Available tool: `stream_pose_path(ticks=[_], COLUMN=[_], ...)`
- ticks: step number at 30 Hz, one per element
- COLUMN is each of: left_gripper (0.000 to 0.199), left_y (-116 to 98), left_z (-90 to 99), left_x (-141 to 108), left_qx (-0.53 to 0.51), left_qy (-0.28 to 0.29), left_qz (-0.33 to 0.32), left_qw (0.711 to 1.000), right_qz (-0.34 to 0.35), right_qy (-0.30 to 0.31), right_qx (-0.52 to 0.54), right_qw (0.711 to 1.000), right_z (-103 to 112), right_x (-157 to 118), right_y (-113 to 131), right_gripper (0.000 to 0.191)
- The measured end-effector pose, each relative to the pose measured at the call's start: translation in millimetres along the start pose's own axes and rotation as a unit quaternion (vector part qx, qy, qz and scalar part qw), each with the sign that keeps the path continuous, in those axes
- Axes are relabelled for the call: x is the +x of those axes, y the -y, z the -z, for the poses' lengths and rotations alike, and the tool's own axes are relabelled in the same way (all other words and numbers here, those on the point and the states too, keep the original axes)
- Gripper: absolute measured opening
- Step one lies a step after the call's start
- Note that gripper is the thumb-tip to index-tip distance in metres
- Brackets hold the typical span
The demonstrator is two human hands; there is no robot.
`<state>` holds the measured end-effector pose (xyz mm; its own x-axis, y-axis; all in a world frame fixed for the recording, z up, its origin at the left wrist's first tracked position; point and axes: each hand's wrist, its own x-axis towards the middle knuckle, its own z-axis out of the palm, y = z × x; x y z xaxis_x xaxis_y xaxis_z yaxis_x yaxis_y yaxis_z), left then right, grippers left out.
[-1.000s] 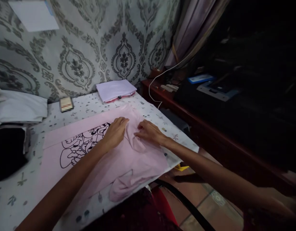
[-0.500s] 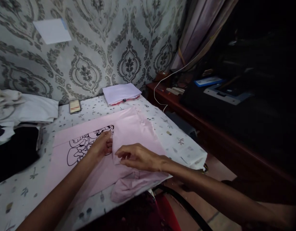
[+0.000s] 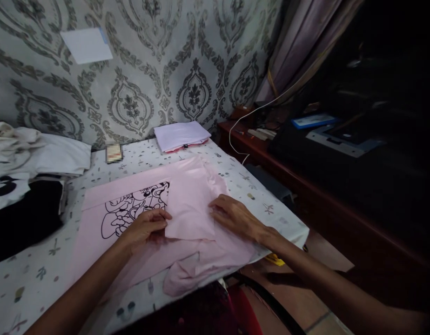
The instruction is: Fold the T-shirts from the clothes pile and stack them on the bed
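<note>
A pink shirt [image 3: 190,200] with a black-outlined cartoon print lies spread on the table, one side folded over so that it covers part of the print. At the near corner of that folded part, my left hand [image 3: 148,225] pinches the cloth edge between thumb and fingers. My right hand [image 3: 236,216] rests on the shirt at the right of the fold, fingers slightly bent and a little apart, tips touching the fabric. Below, a bunched piece of the same pink cloth [image 3: 182,279] lies at the table's front edge.
White and black clothes [image 3: 30,209] are piled on the left of the patterned tablecloth [image 3: 271,218]. A stack of pale papers [image 3: 182,135] and a small blurred item [image 3: 114,152] sit by the wall. Right stands a dark wooden desk [image 3: 305,186] with a white cable [image 3: 232,135].
My right hand has moved right, away from the fold's left edge. My left hand has come nearer, down to the corner of the fold. The folded cloth lies flatter; the view shifted slightly.
</note>
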<state>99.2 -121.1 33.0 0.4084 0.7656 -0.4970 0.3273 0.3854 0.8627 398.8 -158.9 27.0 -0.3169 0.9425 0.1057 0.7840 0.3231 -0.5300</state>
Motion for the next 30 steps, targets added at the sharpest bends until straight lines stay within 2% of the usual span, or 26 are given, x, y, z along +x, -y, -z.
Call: stream_pose_path(ticks=[1, 2, 4, 5, 7, 9, 10, 12, 14, 16, 17, 19, 21, 23, 24, 25, 27, 30], left_gripper=[0.015, 0.014, 0.016, 0.017, 0.016, 0.013, 0.013, 0.018, 0.024, 0.03, 0.031, 0.031, 0.027, 0.021, 0.019, 0.02, 0.023, 0.025], left_y=[-2.2, -5.3, -13.2, -17.3, -24.1, -27.0, -26.8, -23.7, -19.2, -16.6, -17.0, -22.3, -33.5, -47.2, -53.5, -58.4, -62.8, -56.1], left_z=[-1.7, -5.5, -19.2, -28.6, -49.5, -68.8, -76.7, -87.7, -93.8, -96.7, -96.9, -92.4, -77.5, -50.0, -32.5, -14.0, 20.9, 52.4], left_x=[-4.2, -8.8, -17.3, -20.2, -21.6, -17.2, -13.4, -5.2, 1.3, 4.7, 5.6, 6.9, 10.5, 18.7, 24.7, 31.6, 46.7, 65.9], left_qx=[0.086, 0.182, 0.352, 0.41, 0.491, 0.555, 0.584, 0.621, 0.632, 0.621, 0.603, 0.532, 0.401, 0.221, 0.125, 0.034, -0.114, -0.236], left_qy=[-0.031, -0.07, -0.113, -0.101, -0.026, 0.038, 0.047, 0.04, 0.038, 0.038, 0.036, 0.026, 0.011, -0.02, -0.048, -0.081, -0.135, -0.15], left_qz=[-0.035, -0.083, -0.19, -0.237, -0.306, -0.354, -0.369, -0.387, -0.396, -0.397, -0.393, -0.374, -0.342, -0.304, -0.28, -0.249, -0.161, -0.046], left_qw=[0.995, 0.977, 0.91, 0.875, 0.815, 0.752, 0.722, 0.68, 0.665, 0.675, 0.693, 0.76, 0.85, 0.926, 0.951, 0.965, 0.971, 0.959], right_qz=[-0.006, -0.013, -0.025, -0.03, -0.031, -0.021, -0.011, 0.015, 0.038, 0.048, 0.047, 0.037, 0.012, -0.026, -0.044, -0.058, -0.07, -0.05], right_qy=[0.014, 0.025, 0.037, 0.034, 0.014, -0.017, -0.033, -0.059, -0.073, -0.075, -0.072, -0.061, -0.055, -0.061, -0.068, -0.077, -0.092, -0.1], right_qx=[-0.001, -0.003, -0.002, 0.001, 0.006, 0.011, 0.015, 0.031, 0.057, 0.089, 0.104, 0.138, 0.186, 0.233, 0.246, 0.249, 0.234, 0.203], right_qw=[1.0, 1.0, 0.999, 0.999, 0.999, 1.0, 0.999, 0.998, 0.995, 0.992, 0.991, 0.988, 0.981, 0.97, 0.966, 0.964, 0.965, 0.973], right_z=[1.3, 2.4, 3.8, 3.8, 2.9, 1.3, 0.5, -0.6, -1.3, -1.9, -2.2, -3.2, -3.9, -3.8, -3.2, -2.3, -0.5, -0.7], right_x=[-3.7, -6.7, -10.4, -10.8, -8.5, -1.7, 3.5, 17.0, 33.0, 49.1, 56.5, 69.3, 79.5, 88.4, 92.8, 97.4, 106.9, 120.4], right_y=[2.0, 3.5, 4.4, 3.5, -0.9, -7.6, -11.3, -18.2, -23.3, -26.8, -28.3, -32.2, -37.6, -43.8, -46.5, -48.6, -51.0, -52.9], right_gripper=[0.02, 0.021, 0.021, 0.021, 0.021, 0.02, 0.02, 0.019, 0.02, 0.022, 0.024, 0.031, 0.043, 0.055, 0.059, 0.062, 0.063, 0.054])
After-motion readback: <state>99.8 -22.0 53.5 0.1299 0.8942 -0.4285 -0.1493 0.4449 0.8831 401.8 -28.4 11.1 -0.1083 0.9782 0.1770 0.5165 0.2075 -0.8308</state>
